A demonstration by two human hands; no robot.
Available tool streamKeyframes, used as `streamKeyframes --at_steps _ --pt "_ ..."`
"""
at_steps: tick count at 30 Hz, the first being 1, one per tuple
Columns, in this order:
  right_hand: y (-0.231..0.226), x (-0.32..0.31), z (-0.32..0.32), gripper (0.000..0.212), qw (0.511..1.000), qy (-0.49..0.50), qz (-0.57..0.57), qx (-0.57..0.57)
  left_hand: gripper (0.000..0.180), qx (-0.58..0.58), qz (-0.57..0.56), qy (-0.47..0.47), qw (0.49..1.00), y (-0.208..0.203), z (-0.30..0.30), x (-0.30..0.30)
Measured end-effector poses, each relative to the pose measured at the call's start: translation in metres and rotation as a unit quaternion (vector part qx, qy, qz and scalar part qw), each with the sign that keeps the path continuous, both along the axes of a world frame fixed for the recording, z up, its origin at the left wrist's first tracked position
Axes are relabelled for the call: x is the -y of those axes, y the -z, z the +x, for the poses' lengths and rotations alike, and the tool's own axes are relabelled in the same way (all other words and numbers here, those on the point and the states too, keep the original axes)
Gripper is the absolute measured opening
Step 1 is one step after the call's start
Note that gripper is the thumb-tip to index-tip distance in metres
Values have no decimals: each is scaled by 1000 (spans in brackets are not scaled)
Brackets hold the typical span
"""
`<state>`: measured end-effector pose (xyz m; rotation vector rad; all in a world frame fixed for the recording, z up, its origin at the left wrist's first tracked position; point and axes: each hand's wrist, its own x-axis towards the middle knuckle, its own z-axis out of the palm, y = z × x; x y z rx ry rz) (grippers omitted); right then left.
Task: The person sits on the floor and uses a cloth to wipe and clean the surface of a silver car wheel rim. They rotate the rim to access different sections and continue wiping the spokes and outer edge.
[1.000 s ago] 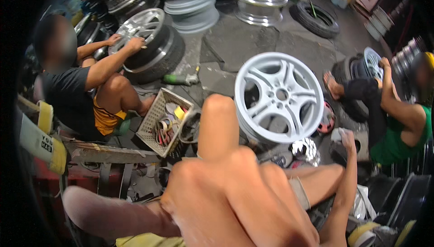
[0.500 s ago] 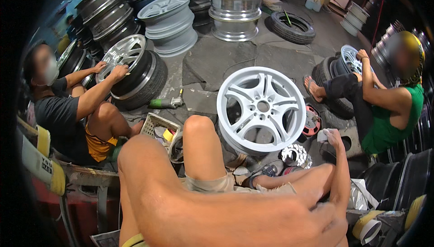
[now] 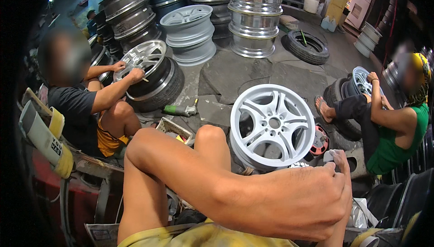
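My left arm crosses in front of me. My left hand [image 3: 289, 197], big and close, has bent fingers lying over my right forearm [image 3: 347, 202]; its fingertips are hidden. Just beyond, my right hand [image 3: 341, 159] is closed on a small grey folded sheet that looks like sandpaper [image 3: 328, 155], and pale dust covers its fingers. To the left of that hand a white multi-spoke wheel rim [image 3: 274, 122] lies face up and slightly tilted, touched by neither hand. A red disc-shaped part [image 3: 319, 141] shows at its right edge.
A person at left handles a silver rim [image 3: 143, 57] over a tyre; another at right handles a blue-grey rim [image 3: 360, 82]. A green angle grinder [image 3: 180, 109] lies on the floor by a crate [image 3: 165, 127]. Stacked rims [image 3: 253, 25] and a loose tyre [image 3: 307, 48] stand behind.
My view has shifted, so the surroundings sit lower and to the right. My left hand has come up along my right forearm. The right hand still holds the grey sheet.
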<state>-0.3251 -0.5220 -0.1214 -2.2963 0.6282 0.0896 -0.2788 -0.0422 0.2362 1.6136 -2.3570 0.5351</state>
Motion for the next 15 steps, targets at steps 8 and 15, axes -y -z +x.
streamKeyframes --at_steps 8,15 --pt "22 59 11 33 999 -8 -37 -3 19 -109 51 32 992 5 -18 9" --pt "14 9 55 35 995 -50 -68 43 22 -108 184 -69 974 32 -23 -17"
